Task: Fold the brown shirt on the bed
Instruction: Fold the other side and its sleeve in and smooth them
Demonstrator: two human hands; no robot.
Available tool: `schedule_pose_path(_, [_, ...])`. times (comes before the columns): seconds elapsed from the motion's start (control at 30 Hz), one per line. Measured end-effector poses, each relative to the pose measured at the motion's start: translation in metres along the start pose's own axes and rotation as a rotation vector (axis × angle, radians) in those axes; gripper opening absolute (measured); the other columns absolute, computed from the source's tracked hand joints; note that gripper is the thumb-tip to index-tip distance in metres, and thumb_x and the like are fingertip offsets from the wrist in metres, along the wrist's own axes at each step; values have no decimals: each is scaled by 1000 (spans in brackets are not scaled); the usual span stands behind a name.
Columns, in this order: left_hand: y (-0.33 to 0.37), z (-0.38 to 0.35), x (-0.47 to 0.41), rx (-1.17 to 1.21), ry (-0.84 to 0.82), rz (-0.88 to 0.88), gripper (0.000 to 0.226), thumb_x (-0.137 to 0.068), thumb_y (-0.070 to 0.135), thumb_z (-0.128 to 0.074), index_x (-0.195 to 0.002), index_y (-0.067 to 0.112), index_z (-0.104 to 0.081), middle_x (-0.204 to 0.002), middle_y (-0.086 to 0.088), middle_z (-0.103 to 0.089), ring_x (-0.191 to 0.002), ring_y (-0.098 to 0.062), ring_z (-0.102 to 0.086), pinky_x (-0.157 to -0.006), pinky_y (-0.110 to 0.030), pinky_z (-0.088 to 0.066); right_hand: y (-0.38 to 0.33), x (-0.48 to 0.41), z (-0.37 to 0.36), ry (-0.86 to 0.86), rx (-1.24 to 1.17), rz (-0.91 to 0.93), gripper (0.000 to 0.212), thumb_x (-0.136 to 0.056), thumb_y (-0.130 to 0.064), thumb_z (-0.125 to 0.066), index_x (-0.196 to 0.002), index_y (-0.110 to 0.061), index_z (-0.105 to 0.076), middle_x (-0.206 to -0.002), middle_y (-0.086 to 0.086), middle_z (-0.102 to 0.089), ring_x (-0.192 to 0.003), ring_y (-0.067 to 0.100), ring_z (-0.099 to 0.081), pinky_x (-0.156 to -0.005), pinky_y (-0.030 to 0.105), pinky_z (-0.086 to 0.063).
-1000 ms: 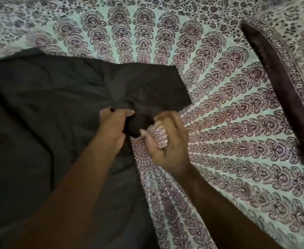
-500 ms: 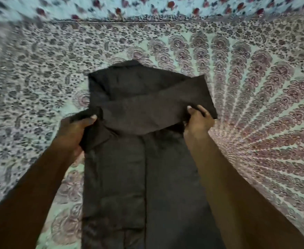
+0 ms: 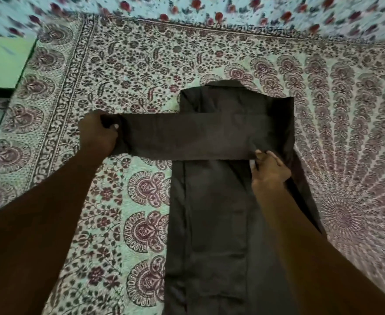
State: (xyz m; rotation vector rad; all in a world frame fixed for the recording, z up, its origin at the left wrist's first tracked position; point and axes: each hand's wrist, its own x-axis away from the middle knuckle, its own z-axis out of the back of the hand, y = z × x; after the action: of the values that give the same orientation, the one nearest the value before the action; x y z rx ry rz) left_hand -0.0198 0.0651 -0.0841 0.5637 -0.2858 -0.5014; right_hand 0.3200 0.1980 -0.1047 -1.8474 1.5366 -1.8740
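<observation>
Head view: you've pulled the sleeve (image 3: 187,137) straight across the brown shirt (image 3: 216,223), left hand (image 3: 98,135) gripping its end, right hand (image 3: 270,169) pinching its lower edge, ready for tucking back.

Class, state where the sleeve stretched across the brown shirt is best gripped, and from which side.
Grip the sleeve at its cuff end, from the left, as the left hand does: that end reaches past the shirt, over the bedsheet.

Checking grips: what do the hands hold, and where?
The sleeve of the brown shirt: left hand grips its cuff end, right hand pinches its lower edge.
</observation>
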Motion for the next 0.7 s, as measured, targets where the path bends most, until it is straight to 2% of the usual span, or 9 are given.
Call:
schedule_pose_path(0.03, [-5,-1,-6,3,2,0,30,-92,7,-71,-121,-1,-70,-120,-29,-70,-118,-44,-64,-102,-44,-49,4,1,0,-24,-49,-33,35,-102,5,-49,-137,4,-56,-137,25,-61,-96,11,-69,-90,21,-51])
schedule_pose_path(0.17, [-23,-4,-24,-82,-35,-25,44,-90,8,-73,-129,-4,-58,-127,-33,-62,-123,-48,-57,-102,-52,-49,21,6,-8,-78,134,-16,41,-99,5,-52,-139,0,-54,-138,26,-62,-105,26,-68,-94,33,-52])
schedule_pose_path(0.27, [-26,-18,-15,-329,-29,-100,79,-87,13,-79,-150,-2,-33,-154,-34,-34,-144,-52,-34,-117,-63,-30,27,8,-13,-94,158,-18,46,-97,7,-55,-142,1,-52,-139,26,-61,-111,27,-68,-97,34,-51])
schedule_pose_path(0.33, [-18,-28,1,-443,5,-265,86,-86,17,-78,-155,5,-28,-164,-27,-24,-152,-47,-24,-120,-64,-20,28,6,-13,-110,204,-2,48,-98,4,-52,-146,0,-49,-140,22,-60,-98,17,-65,-95,29,-51])
schedule_pose_path(0.37, [-13,-34,9,-434,-50,-387,81,-89,21,-76,-155,8,-31,-165,-22,-25,-152,-43,-26,-120,-63,-21,28,6,-13,-125,222,5,49,-99,2,-52,-147,-1,-49,-141,20,-60,-94,12,-64,-93,27,-52])
schedule_pose_path(0.43, [-9,-50,23,-369,-277,-622,70,-97,39,-64,-157,18,-36,-169,-11,-25,-153,-35,-28,-118,-61,-28,32,2,-12,-141,258,21,49,-98,3,-54,-147,-1,-49,-139,19,-61,-95,11,-65,-93,27,-53])
schedule_pose_path(0.5, [-14,-67,33,-450,-433,-749,71,-99,62,-39,-161,28,-30,-173,-3,-19,-156,-28,-24,-121,-58,-26,36,-4,-13,-143,280,41,49,-96,7,-58,-144,-1,-52,-136,18,-63,-102,16,-68,-97,33,-55])
schedule_pose_path(0.57, [-20,-79,38,-570,-416,-709,74,-100,69,-18,-163,29,-22,-174,1,-11,-159,-22,-17,-124,-56,-16,39,-9,-15,-141,307,66,49,-92,8,-66,-139,-2,-57,-134,17,-65,-106,17,-70,-96,34,-58])
schedule_pose_path(0.7, [-4,-90,41,-614,-348,-531,78,-104,65,-18,-164,17,-17,-174,-8,-8,-160,-26,-10,-127,-56,-6,38,-13,-11,-160,337,64,39,-93,1,-70,-130,-5,-60,-129,17,-68,-108,22,-70,-88,34,-60])
